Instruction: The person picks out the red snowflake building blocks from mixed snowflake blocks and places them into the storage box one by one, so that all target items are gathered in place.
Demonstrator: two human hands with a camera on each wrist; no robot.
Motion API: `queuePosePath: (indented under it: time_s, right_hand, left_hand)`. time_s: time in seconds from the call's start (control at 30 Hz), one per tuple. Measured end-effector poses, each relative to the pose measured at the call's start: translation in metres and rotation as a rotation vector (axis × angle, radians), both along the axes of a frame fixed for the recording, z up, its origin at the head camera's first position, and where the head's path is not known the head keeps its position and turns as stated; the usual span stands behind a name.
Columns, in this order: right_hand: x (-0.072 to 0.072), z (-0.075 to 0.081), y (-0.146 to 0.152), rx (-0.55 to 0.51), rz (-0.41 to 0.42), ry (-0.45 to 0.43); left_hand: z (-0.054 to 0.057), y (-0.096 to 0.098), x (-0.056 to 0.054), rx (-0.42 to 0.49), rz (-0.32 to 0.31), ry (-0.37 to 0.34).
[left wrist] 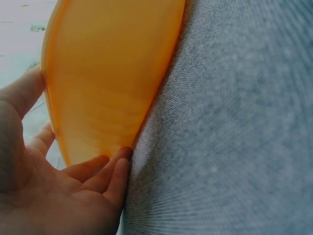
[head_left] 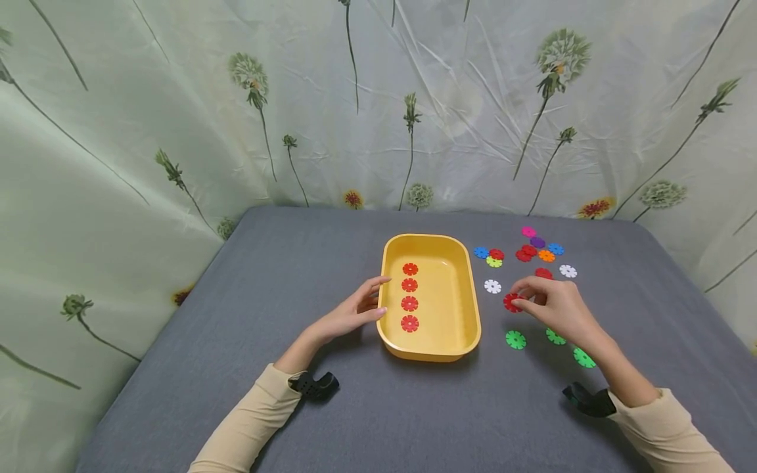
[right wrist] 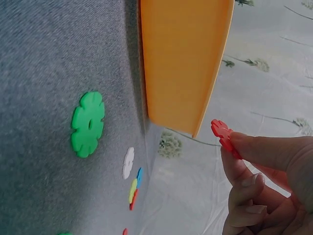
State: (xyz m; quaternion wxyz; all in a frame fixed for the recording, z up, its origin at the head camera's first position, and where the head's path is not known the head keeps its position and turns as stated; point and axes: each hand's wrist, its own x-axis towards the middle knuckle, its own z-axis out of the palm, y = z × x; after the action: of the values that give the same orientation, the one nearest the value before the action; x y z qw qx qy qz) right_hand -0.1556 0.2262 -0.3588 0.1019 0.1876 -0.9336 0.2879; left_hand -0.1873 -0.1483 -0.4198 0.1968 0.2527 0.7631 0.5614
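Note:
A yellow plastic tub (head_left: 458,309) with rounded corners stands on the grey cloth. Several red flower-shaped discs (head_left: 409,303) lie in a column along its left half. At the tub's left side is my left hand (head_left: 355,307), thumb and forefinger touching the rim; in the left wrist view the other fingers rest against the outer wall. My right hand (head_left: 558,309) pinches a red disc (right wrist: 224,136) between thumb and forefinger, right of the tub and above the cloth. In the right wrist view its remaining fingers are curled.
Green discs (head_left: 516,339) lie near and below my right hand. White discs (head_left: 492,286) and several red, blue, orange, purple, pink and yellow-green ones lie farther back on the right. A floral curtain (head_left: 331,131) hangs behind the grey surface (head_left: 284,263).

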Motion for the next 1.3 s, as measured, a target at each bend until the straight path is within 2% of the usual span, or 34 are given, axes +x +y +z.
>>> queuePosePath:
  time_s: [0.27,0.8,1.13,1.3]
  right_hand:
    - [-0.002,0.003,-0.009,-0.003,-0.008,0.039]
    - [-0.006,0.001,-0.027,-0.093,0.042,0.072]
    - [-0.006,0.001,-0.041,-0.110,0.061,0.027]
    - [-0.008,0.000,-0.048,-0.134,0.088,0.039]
  left_hand:
    - [-0.001,0.000,0.000,-0.006,0.010,0.002]
    - [-0.002,-0.002,0.000,-0.009,-0.001,0.012]
    - [-0.005,-0.003,0.000,-0.027,-0.016,0.016]
    - [-0.004,-0.003,-0.001,-0.026,-0.012,0.015]
